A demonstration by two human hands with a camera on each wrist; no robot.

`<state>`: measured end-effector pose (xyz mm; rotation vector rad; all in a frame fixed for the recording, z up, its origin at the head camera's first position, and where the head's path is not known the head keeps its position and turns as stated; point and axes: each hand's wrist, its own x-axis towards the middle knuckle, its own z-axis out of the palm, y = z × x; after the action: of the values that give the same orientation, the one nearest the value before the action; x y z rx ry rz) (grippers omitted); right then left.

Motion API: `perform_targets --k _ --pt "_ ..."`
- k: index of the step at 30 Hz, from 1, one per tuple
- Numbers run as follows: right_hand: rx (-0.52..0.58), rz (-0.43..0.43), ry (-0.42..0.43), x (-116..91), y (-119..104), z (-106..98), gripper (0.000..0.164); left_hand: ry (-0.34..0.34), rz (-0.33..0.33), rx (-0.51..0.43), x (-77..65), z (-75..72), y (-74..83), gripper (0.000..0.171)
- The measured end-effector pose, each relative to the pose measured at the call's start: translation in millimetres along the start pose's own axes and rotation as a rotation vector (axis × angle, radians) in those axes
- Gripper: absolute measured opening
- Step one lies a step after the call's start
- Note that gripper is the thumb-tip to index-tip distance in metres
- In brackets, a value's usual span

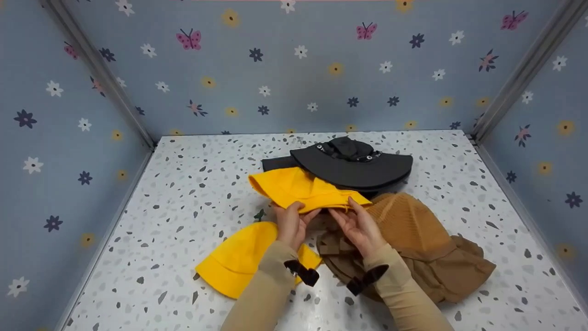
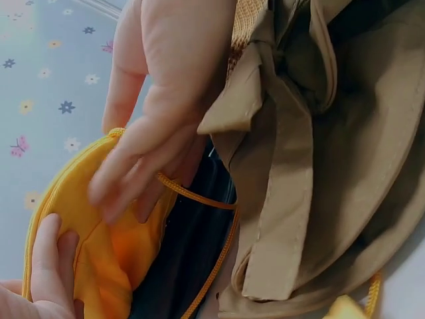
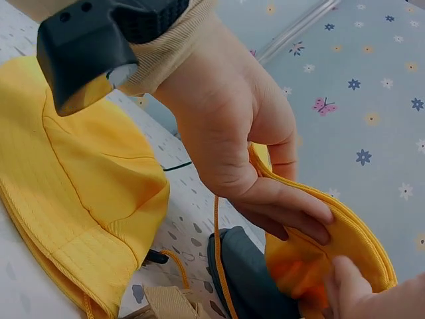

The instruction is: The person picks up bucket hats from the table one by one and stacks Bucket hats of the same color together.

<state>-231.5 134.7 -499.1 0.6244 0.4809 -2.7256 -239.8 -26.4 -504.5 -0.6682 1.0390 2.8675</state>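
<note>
One yellow hat (image 1: 294, 186) is clamped in the fingers of left hand (image 1: 292, 225) and right hand (image 1: 360, 228); beyond them, a black hat (image 1: 356, 171) is seen.

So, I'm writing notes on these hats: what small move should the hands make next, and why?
I'd probably lower the held yellow hat onto the other yellow hat: the left hand and right hand both hold it, the colours match, and the other lies close by.
</note>
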Motion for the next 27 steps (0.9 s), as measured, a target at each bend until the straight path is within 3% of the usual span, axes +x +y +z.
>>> perform_targets --k 8,16,22,27 --pt "0.015 0.015 0.019 -3.9 0.6 -1.9 0.060 0.005 -0.042 -0.001 -4.3 -5.4 0.9 0.086" --pt "-0.104 -0.067 0.004 -13.0 3.9 -4.2 0.064 -0.020 -0.077 -0.054 -5.7 -10.2 4.6 0.068" --pt "-0.188 -0.126 -0.025 -24.0 6.7 -6.4 0.066 0.013 -0.101 -0.131 -2.8 -17.5 16.4 0.051" --pt "-0.224 -0.159 -0.049 -31.0 9.2 -8.4 0.065 0.009 -0.142 -0.122 -2.8 -22.4 29.3 0.048"
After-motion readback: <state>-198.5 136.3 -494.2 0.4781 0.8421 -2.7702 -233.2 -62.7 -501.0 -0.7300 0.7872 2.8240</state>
